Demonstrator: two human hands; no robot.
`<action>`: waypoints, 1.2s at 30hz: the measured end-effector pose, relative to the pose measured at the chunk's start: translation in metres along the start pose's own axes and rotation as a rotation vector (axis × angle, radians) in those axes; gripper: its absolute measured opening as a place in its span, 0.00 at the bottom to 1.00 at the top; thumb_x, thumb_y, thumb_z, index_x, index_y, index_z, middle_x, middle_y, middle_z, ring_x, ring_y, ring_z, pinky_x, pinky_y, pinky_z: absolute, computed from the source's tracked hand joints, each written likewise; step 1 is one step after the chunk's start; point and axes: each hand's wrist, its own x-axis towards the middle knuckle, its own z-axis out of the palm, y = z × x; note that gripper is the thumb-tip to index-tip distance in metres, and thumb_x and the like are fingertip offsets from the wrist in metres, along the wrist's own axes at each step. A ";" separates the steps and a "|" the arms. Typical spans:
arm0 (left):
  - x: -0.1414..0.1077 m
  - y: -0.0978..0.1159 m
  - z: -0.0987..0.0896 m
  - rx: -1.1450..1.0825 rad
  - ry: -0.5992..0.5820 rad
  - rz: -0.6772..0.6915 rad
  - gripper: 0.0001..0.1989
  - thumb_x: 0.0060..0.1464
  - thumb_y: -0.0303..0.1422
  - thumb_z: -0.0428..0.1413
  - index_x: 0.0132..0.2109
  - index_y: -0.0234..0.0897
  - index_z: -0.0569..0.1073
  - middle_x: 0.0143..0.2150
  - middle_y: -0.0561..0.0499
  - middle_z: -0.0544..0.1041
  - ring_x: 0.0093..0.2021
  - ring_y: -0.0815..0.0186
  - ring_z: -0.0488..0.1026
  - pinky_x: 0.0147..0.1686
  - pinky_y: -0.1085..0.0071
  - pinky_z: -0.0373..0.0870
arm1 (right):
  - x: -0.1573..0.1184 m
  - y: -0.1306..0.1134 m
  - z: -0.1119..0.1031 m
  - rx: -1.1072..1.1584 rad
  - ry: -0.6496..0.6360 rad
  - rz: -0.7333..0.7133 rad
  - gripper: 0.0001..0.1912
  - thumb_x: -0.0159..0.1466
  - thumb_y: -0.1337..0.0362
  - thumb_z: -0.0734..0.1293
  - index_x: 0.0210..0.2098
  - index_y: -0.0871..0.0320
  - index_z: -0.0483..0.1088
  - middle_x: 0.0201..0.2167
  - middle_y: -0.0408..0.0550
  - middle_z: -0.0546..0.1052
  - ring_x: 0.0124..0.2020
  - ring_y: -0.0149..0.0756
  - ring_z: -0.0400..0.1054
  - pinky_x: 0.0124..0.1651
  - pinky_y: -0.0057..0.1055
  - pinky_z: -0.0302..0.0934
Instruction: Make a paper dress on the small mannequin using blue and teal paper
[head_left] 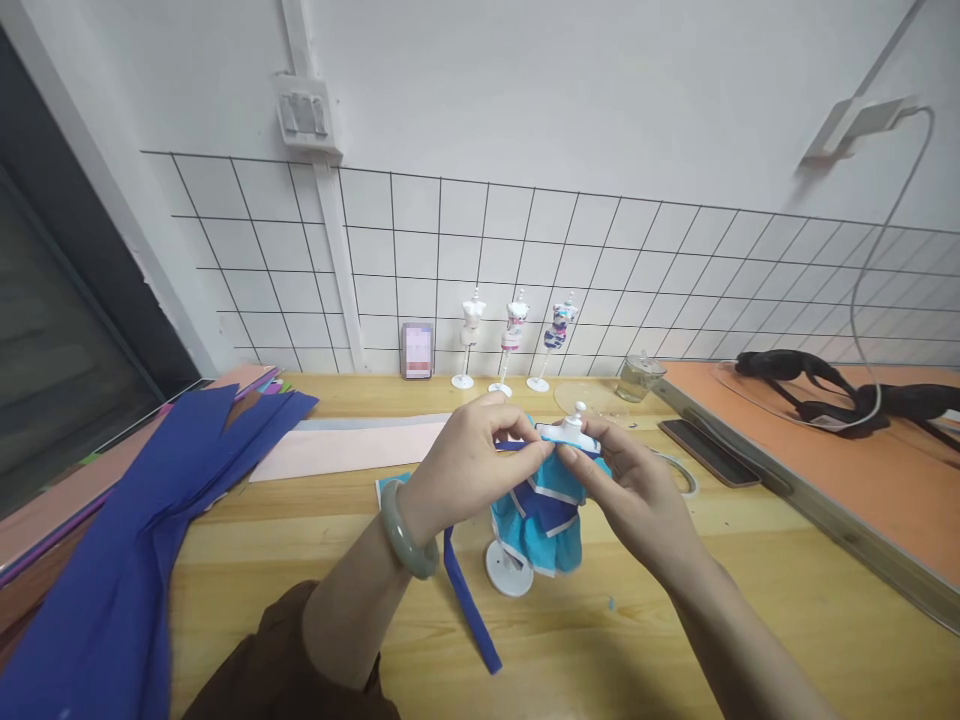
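Note:
In front of me a small white dress form stands tilted, its round base at the table's surface. It wears a tiered light-blue doll dress with dark-blue bands and white trim. My left hand, with a green bangle on its wrist, pinches a dark-blue strip near the form's chest. The strip's long tail hangs down beside the base. My right hand is closed around the form's upper side, thumb pressing the front of the bodice. The right fingertips behind the form are hidden.
Three more small dress forms and a phone showing a screen stand by the wall. Blue sheet material lies at left, pale pink strips behind. At right are a glass cup, a dark phone and a tape roll.

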 end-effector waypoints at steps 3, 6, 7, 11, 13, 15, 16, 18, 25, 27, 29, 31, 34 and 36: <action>0.001 0.000 0.001 -0.041 0.014 0.023 0.06 0.48 0.32 0.57 0.26 0.35 0.71 0.39 0.49 0.73 0.41 0.68 0.71 0.42 0.71 0.68 | 0.000 0.001 -0.001 0.012 -0.004 0.020 0.13 0.59 0.54 0.66 0.40 0.53 0.70 0.42 0.47 0.73 0.45 0.39 0.65 0.43 0.32 0.62; 0.002 -0.002 0.003 -0.145 -0.036 0.021 0.06 0.50 0.30 0.56 0.26 0.35 0.69 0.43 0.49 0.75 0.46 0.67 0.72 0.47 0.70 0.68 | 0.000 0.001 -0.001 0.023 -0.008 0.025 0.13 0.60 0.54 0.66 0.41 0.53 0.70 0.40 0.46 0.73 0.45 0.39 0.65 0.44 0.32 0.62; 0.002 -0.003 0.004 -0.171 -0.050 0.017 0.06 0.50 0.30 0.55 0.26 0.35 0.69 0.43 0.49 0.76 0.46 0.67 0.72 0.47 0.69 0.68 | -0.001 0.002 -0.001 0.030 -0.006 0.021 0.13 0.59 0.54 0.67 0.41 0.52 0.70 0.40 0.46 0.73 0.46 0.39 0.65 0.45 0.32 0.62; 0.002 -0.005 0.006 -0.204 -0.045 0.007 0.05 0.50 0.29 0.55 0.27 0.35 0.69 0.43 0.49 0.77 0.45 0.66 0.73 0.48 0.68 0.68 | -0.001 0.004 -0.001 0.051 0.005 0.018 0.13 0.59 0.55 0.67 0.42 0.52 0.70 0.43 0.46 0.73 0.49 0.40 0.65 0.46 0.33 0.63; 0.002 -0.006 0.007 -0.204 -0.029 0.003 0.05 0.50 0.29 0.55 0.27 0.35 0.69 0.42 0.49 0.77 0.45 0.66 0.73 0.47 0.67 0.69 | -0.001 0.007 -0.001 0.053 0.019 0.023 0.14 0.59 0.55 0.68 0.43 0.52 0.70 0.46 0.47 0.73 0.50 0.41 0.64 0.48 0.35 0.62; 0.002 -0.006 0.008 -0.199 -0.014 0.006 0.06 0.50 0.29 0.55 0.26 0.35 0.69 0.42 0.48 0.77 0.44 0.65 0.73 0.46 0.67 0.70 | -0.002 0.010 -0.001 0.060 0.036 0.028 0.16 0.58 0.55 0.68 0.45 0.51 0.70 0.49 0.48 0.72 0.51 0.42 0.64 0.51 0.39 0.61; 0.002 -0.006 0.008 -0.196 -0.006 0.010 0.06 0.50 0.29 0.55 0.26 0.35 0.69 0.42 0.48 0.77 0.44 0.65 0.73 0.46 0.66 0.70 | -0.003 0.012 -0.001 0.066 0.045 0.033 0.17 0.58 0.55 0.68 0.46 0.51 0.69 0.50 0.48 0.72 0.52 0.42 0.64 0.53 0.40 0.60; 0.002 -0.006 0.010 -0.190 0.004 0.023 0.06 0.50 0.29 0.55 0.26 0.35 0.69 0.41 0.48 0.77 0.44 0.65 0.74 0.45 0.67 0.70 | -0.003 0.014 -0.001 0.082 0.062 0.051 0.20 0.58 0.55 0.69 0.48 0.51 0.68 0.52 0.49 0.71 0.52 0.43 0.64 0.53 0.42 0.59; 0.001 -0.003 0.010 -0.153 0.025 0.042 0.06 0.50 0.29 0.55 0.26 0.35 0.68 0.40 0.49 0.78 0.44 0.65 0.74 0.44 0.69 0.70 | -0.001 0.008 0.000 0.126 0.055 0.074 0.18 0.57 0.54 0.69 0.45 0.53 0.71 0.47 0.49 0.74 0.45 0.42 0.69 0.45 0.38 0.65; 0.001 -0.004 0.009 -0.151 0.009 0.025 0.06 0.50 0.30 0.55 0.26 0.35 0.68 0.40 0.48 0.78 0.43 0.65 0.74 0.44 0.68 0.71 | 0.001 0.006 -0.001 0.101 0.032 0.062 0.17 0.57 0.53 0.69 0.43 0.53 0.71 0.45 0.49 0.75 0.45 0.42 0.69 0.45 0.37 0.65; 0.001 -0.004 0.008 -0.159 -0.011 0.004 0.06 0.51 0.31 0.55 0.27 0.35 0.69 0.40 0.49 0.78 0.43 0.65 0.74 0.44 0.68 0.71 | 0.002 0.006 -0.003 0.085 0.015 0.049 0.16 0.57 0.54 0.69 0.42 0.54 0.72 0.45 0.49 0.75 0.46 0.42 0.68 0.45 0.36 0.65; 0.001 -0.005 0.008 -0.174 -0.022 -0.004 0.07 0.51 0.31 0.55 0.27 0.35 0.69 0.41 0.48 0.78 0.43 0.65 0.74 0.45 0.67 0.71 | 0.003 0.007 -0.003 0.087 0.005 0.045 0.17 0.57 0.54 0.69 0.43 0.54 0.72 0.45 0.49 0.75 0.47 0.42 0.68 0.45 0.35 0.65; 0.002 -0.006 0.008 -0.187 -0.026 -0.011 0.07 0.51 0.31 0.55 0.27 0.35 0.69 0.42 0.48 0.78 0.44 0.65 0.74 0.46 0.67 0.71 | 0.003 0.008 -0.003 0.096 -0.004 0.064 0.18 0.57 0.53 0.68 0.45 0.55 0.71 0.45 0.51 0.75 0.44 0.42 0.69 0.42 0.35 0.66; 0.002 -0.006 0.009 -0.168 -0.029 -0.025 0.07 0.51 0.33 0.55 0.28 0.36 0.70 0.41 0.48 0.78 0.42 0.64 0.74 0.45 0.66 0.71 | 0.003 0.007 -0.003 0.092 -0.009 0.069 0.18 0.58 0.53 0.67 0.45 0.54 0.70 0.45 0.51 0.75 0.42 0.41 0.69 0.42 0.35 0.66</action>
